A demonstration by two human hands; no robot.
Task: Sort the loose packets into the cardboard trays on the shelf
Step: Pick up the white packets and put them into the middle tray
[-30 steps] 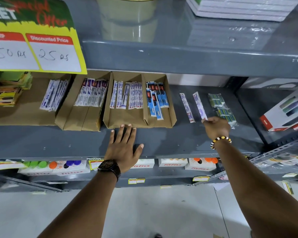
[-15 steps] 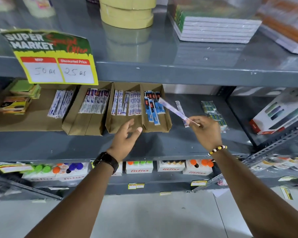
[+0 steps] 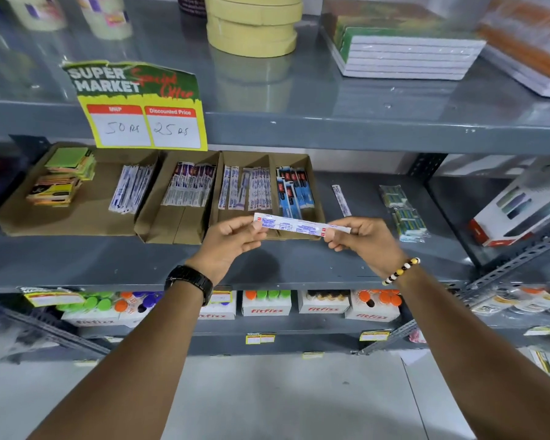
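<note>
1. Packet (image 3: 300, 226) held level in front of the cardboard trays (image 3: 269, 198), above the shelf (image 3: 299, 268).
2. Left hand (image 3: 232, 242) and right hand (image 3: 359, 238) each pinch one end.
3. Looks light, thin, bendy; end grips suit it.
4. Another packet (image 3: 341, 200) lies loose on the shelf.

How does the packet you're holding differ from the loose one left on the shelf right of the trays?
The held packet is off the shelf, pinched at its ends by the left hand and right hand; the loose packet lies flat on the grey shelf, untouched. The held packet runs crosswise; the loose packet points front to back. Both are long, narrow, white strips with blue print, outside the cardboard trays.
</note>
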